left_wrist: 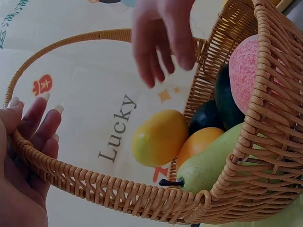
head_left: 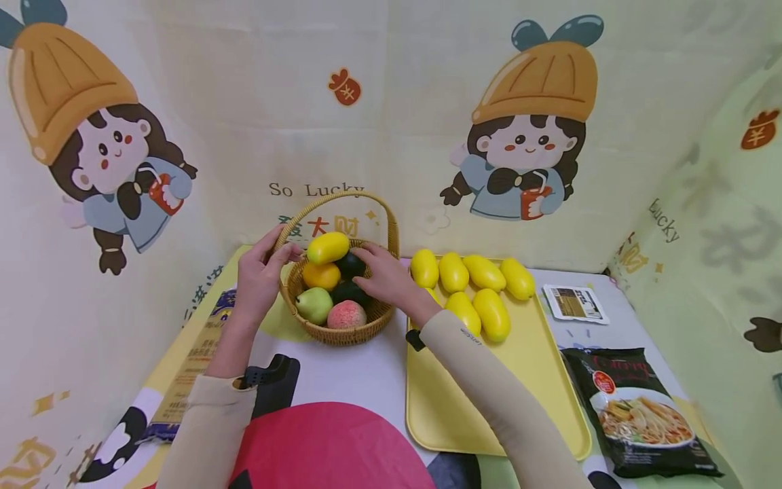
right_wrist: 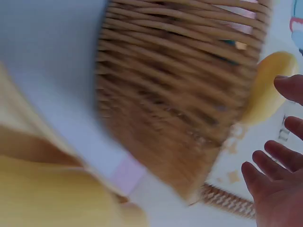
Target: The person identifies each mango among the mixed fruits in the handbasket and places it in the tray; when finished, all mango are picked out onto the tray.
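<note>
A wicker basket (head_left: 348,334) with a tall arched handle stands left of the tray. In it lie a green pear (head_left: 314,305), a pink peach (head_left: 346,315), an orange (head_left: 321,276) and dark green fruits (head_left: 351,293). A yellow mango (head_left: 328,248) rests on top at the back. My left hand (head_left: 264,272) holds the left side of the handle, which passes between thumb and fingers in the left wrist view. Over the basket's right rim reaches my right hand (head_left: 386,273); its fingers are spread with nothing between them in the right wrist view.
Several yellow mangoes (head_left: 491,315) lie at the back of a yellow tray (head_left: 464,414). Right of it are a black noodle packet (head_left: 641,411) and a small white packet (head_left: 575,303). A long brown packet (head_left: 189,373) lies left of my left arm. Printed cloth walls surround the table.
</note>
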Tool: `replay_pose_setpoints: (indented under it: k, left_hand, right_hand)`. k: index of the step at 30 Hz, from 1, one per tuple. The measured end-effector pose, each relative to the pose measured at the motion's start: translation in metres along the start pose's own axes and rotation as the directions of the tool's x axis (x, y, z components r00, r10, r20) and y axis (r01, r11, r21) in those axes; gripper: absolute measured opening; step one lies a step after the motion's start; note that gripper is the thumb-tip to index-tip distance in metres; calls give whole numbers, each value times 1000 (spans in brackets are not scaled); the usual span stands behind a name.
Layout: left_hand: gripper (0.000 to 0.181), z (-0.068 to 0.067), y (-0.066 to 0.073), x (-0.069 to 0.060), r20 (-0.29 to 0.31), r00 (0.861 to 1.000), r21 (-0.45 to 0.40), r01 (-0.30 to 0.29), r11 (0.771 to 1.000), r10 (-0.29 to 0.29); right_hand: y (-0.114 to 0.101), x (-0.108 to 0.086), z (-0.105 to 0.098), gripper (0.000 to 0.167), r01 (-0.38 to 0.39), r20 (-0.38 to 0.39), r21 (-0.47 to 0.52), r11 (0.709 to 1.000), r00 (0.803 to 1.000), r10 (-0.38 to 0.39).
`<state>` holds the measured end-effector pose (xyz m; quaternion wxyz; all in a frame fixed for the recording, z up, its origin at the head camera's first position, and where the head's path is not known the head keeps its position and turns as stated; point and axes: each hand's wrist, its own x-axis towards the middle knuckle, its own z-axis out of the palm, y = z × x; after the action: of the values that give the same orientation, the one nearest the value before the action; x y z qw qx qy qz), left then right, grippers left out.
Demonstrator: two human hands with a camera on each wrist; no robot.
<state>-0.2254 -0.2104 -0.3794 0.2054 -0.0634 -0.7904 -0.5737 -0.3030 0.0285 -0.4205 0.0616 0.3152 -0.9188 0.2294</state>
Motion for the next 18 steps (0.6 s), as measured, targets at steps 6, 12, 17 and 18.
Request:
replay_pose_setpoints:
  k: [6,12,17,18]
  left_hand:
    - [45,1,-5,2,-4,1000,1,9,1000,-9]
    - [46,1,-6,2,5,1000,-15,10,1000,-10]
    - [45,1,-5,2,-1,1000,-17,-9,1000,9]
    - [44,1,-5,2,0,1000,-22,-14,1000,14]
  right_hand:
    - [-17,21,0,63,31,74,-48,998,997,-27]
    - [-25,37,12,67,35,103,-77,996,994,-27]
    - [-30,47,19,67,45,71,-46,998,997,-42]
    - [-31,49,20,66,48,66,-37,998,997,-45]
